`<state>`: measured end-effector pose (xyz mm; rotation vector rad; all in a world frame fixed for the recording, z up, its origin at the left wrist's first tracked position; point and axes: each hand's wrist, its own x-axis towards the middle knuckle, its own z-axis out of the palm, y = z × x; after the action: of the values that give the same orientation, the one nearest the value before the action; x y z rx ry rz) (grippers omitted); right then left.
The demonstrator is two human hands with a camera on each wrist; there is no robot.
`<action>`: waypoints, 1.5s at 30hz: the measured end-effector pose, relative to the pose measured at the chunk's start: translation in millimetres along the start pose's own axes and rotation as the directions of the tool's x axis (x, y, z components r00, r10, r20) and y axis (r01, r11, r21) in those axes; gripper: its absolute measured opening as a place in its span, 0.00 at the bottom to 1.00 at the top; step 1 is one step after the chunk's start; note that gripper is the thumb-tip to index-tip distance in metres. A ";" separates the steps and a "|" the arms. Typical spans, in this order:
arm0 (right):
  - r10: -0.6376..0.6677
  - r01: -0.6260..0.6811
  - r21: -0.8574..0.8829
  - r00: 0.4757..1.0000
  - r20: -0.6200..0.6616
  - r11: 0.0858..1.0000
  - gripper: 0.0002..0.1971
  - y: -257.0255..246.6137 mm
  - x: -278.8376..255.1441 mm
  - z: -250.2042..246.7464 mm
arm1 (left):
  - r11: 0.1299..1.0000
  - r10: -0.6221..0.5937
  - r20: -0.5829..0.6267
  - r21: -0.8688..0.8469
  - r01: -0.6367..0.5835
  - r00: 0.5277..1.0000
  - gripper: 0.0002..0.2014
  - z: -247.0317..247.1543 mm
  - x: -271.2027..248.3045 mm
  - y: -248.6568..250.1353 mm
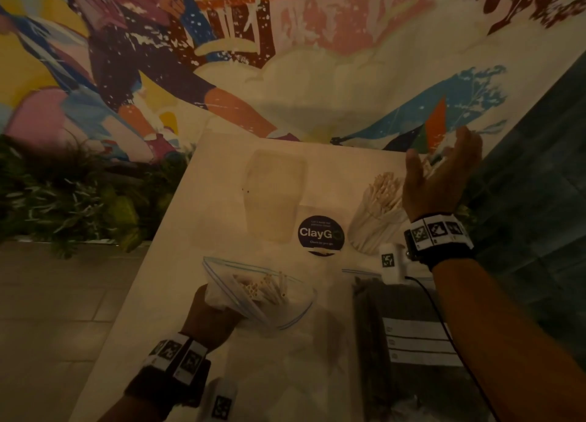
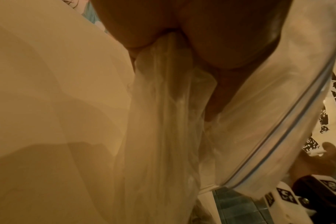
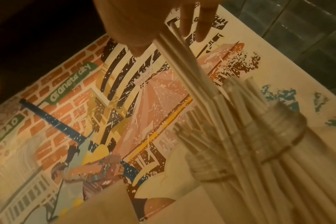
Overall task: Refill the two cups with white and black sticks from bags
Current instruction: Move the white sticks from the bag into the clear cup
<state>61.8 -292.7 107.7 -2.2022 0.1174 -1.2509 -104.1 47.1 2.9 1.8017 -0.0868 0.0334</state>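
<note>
My left hand [image 1: 209, 320] grips a clear zip bag [image 1: 253, 291] by its side at the table's near left; its mouth is open with white sticks [image 1: 263, 290] inside. The left wrist view is filled by that hand [image 2: 201, 30] and bunched bag plastic [image 2: 163, 106]. My right hand [image 1: 439, 145] is raised above a clear cup [image 1: 374, 218] packed with white sticks, thumb and straight fingers apart. A few white sticks [image 3: 182, 60] slant from the palm into the cup [image 3: 290, 133]. A second clear cup [image 1: 276, 196] stands empty at the middle. A bag of black sticks [image 1: 374, 326] lies at the near right.
The white table [image 1: 177, 263] carries a round dark ClayGo sticker [image 1: 320, 234] between the cups. A painted mural wall [image 1: 285, 57] rises behind, plants [image 1: 79, 199] line the left, and dark tiles [image 1: 539, 168] close the right. A cable [image 1: 437, 310] crosses the black-stick bag.
</note>
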 end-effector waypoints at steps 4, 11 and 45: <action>-0.043 0.054 -0.111 0.994 0.101 0.992 0.29 1.8 -11.7 3.7 | 0.999 -0.028 0.013 0.040 0.028 1.000 0.20 -3.1 0.5 -6.8; -0.038 0.038 0.013 0.999 -0.014 0.999 0.23 -2.7 -8.8 4.9 | 0.998 -0.060 0.006 0.018 0.060 0.998 0.21 -1.6 -0.9 -4.7; 0.230 0.236 -0.486 0.658 0.717 0.842 0.24 7.2 2.8 35.4 | 0.994 -0.113 0.011 0.016 0.112 0.994 0.19 -1.9 2.8 -11.8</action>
<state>93.4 -283.6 92.5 -3.0487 0.1409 -0.1615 -100.4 51.6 -7.9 1.8200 0.0070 -0.0568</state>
